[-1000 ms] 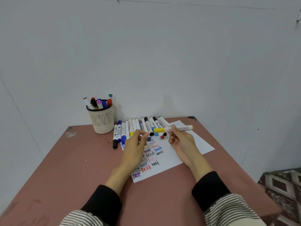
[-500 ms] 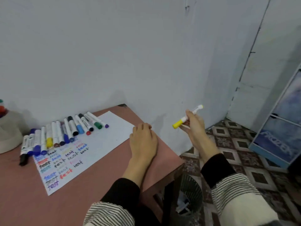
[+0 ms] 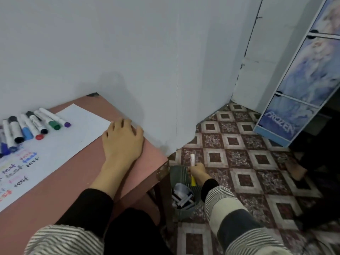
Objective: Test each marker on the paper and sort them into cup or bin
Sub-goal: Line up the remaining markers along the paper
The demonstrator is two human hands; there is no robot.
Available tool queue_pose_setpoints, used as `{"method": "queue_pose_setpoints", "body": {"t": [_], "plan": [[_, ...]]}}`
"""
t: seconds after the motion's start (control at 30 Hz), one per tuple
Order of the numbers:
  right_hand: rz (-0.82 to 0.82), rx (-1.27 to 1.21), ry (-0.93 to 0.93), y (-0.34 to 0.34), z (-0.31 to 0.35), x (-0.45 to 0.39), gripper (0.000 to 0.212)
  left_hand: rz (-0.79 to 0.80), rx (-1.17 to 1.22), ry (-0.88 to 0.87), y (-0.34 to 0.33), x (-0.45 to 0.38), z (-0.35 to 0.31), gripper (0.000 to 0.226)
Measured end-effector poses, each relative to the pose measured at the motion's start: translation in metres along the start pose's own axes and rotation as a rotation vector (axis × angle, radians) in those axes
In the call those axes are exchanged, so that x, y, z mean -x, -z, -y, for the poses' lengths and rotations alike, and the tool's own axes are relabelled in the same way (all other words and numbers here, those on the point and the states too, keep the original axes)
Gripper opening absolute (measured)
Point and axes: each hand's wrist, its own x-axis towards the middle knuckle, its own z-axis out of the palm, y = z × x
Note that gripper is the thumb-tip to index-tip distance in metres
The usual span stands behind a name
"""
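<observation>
While the left hand (image 3: 122, 138) lies flat and empty, fingers spread, on the tabletop (image 3: 73, 181) at the corner of the paper (image 3: 73, 133), the right hand (image 3: 197, 172) closes its grip on the yellow-capped marker (image 3: 192, 160), held upright over the bin (image 3: 181, 192) on the floor (image 3: 239, 162). Discarded markers lie inside. More markers (image 3: 31, 126) rest along the paper's far edge.

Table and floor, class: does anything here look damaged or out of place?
The table corner beside the bin is chipped, its pink coating worn to a rusty patch. The right hand holds a yellow-capped marker over the bin, as the sorting expects. The markers on the paper lie in an orderly row.
</observation>
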Motion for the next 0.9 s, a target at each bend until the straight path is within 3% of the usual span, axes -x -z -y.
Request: {"method": "queue_pose_setpoints", "body": {"t": [0.07,0.13,0.23,0.3,0.33,0.4,0.47,0.6,0.77,0.9], "plan": [[-0.036,0.045,-0.003,0.001,-0.006,-0.006,0.033,0.004,-0.006,0.01,-0.001,0.0,0.0,0.051],[-0.06,0.055,0.001,0.003,-0.006,-0.001,0.015,0.008,-0.013,0.017,-0.002,-0.001,-0.001,0.051],[-0.077,0.049,-0.019,0.005,-0.005,0.01,0.029,0.002,-0.013,0.023,-0.003,-0.001,-0.001,0.05],[-0.091,0.045,0.0,0.005,0.0,0.02,0.019,-0.007,-0.002,0.028,-0.003,-0.002,-0.001,0.05],[-0.118,0.028,0.039,0.003,0.005,0.025,0.009,-0.015,0.006,0.028,-0.003,-0.002,-0.001,0.049],[-0.183,-0.027,0.145,-0.001,0.027,0.04,0.021,-0.038,0.04,0.017,-0.002,-0.002,-0.002,0.046],[-0.205,-0.106,0.297,-0.008,0.066,0.063,0.02,-0.079,0.112,0.018,0.004,-0.001,0.0,0.04],[-0.142,-0.167,0.636,-0.02,0.151,0.117,0.011,-0.246,0.22,0.03,0.023,-0.004,0.02,0.03],[0.043,0.018,0.936,-0.065,0.226,0.192,0.012,-0.352,0.198,0.14,0.048,-0.011,0.096,0.027],[0.16,0.214,1.009,-0.125,0.238,0.221,0.017,-0.38,0.099,0.243,0.066,-0.003,0.163,0.025]]}}
